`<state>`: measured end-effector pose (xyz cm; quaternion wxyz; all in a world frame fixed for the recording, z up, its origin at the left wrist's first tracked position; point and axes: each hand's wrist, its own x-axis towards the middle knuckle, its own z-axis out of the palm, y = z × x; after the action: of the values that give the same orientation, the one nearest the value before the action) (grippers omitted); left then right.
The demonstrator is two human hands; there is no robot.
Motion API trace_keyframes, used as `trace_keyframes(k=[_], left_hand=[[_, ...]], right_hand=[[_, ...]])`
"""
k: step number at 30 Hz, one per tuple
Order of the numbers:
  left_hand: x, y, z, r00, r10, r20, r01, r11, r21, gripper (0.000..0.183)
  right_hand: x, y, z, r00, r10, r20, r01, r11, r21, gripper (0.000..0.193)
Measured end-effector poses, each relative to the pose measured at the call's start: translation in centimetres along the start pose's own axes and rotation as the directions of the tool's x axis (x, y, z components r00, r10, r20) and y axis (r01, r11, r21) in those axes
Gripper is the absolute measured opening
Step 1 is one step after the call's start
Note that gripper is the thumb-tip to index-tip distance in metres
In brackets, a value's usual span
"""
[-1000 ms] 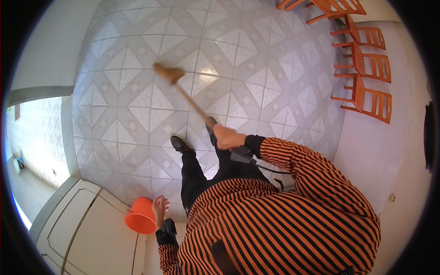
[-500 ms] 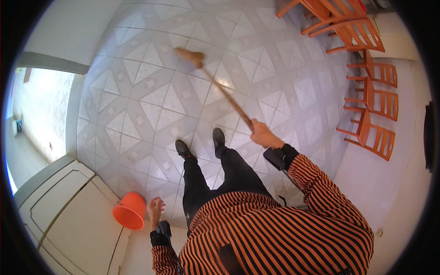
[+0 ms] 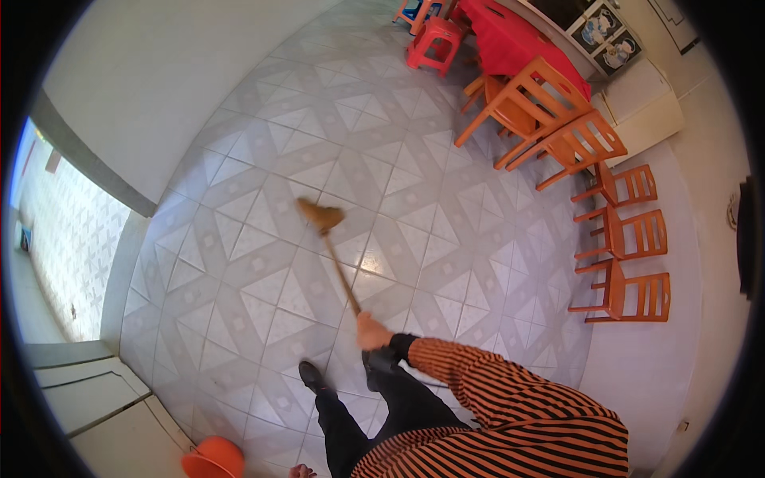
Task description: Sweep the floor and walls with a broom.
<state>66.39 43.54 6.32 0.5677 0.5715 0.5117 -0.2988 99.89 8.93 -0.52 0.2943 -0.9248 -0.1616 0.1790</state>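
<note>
Right grip closed around one broom, high on its handle, forearm angled forward and inward before the body; the broom's head lies ahead over the tiled floor. Left grip low at the left side, cut by the view's edge near one orange bucket; its closure cannot be told. Outward: two dark shoes, three wooden chairs along the right wall, at least two more beside the red-covered tabletop, two plastic stools

Orange-and-black striped long-sleeved top; black trousers; black shoes; black wristband.
</note>
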Motion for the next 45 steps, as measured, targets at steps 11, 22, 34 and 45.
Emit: trace_keyframes(k=[11, 22, 34, 45], left_hand=[[-0.2, 4.5, -0.8, 0.975, 0.216, -0.047, -0.207, 0.968, 0.143, 0.024], [-2.2, -2.1, -1.7, 0.992, 0.058, -0.108, -0.063, 0.997, -0.05, 0.03], [-0.8, -5.3, -9.6, 0.986, 0.006, -0.168, -0.053, 0.961, -0.272, 0.025], [-0.9, -8.9, -17.2, 0.956, -0.107, -0.275, -0.021, 0.905, -0.426, 0.025]], right_hand=[[-3.0, -7.0, -1.7, 0.773, 0.242, 0.587, -0.6, 0.582, 0.55, 0.042], [-12.6, -7.6, -12.0, 0.625, 0.704, 0.337, -0.776, 0.605, 0.178, 0.025], [-5.4, -27.4, -0.5, 0.398, 0.334, 0.854, -0.917, 0.112, 0.384, 0.014], [8.5, -39.5, 9.5, 0.619, -0.169, 0.767, -0.574, 0.569, 0.589, 0.012]])
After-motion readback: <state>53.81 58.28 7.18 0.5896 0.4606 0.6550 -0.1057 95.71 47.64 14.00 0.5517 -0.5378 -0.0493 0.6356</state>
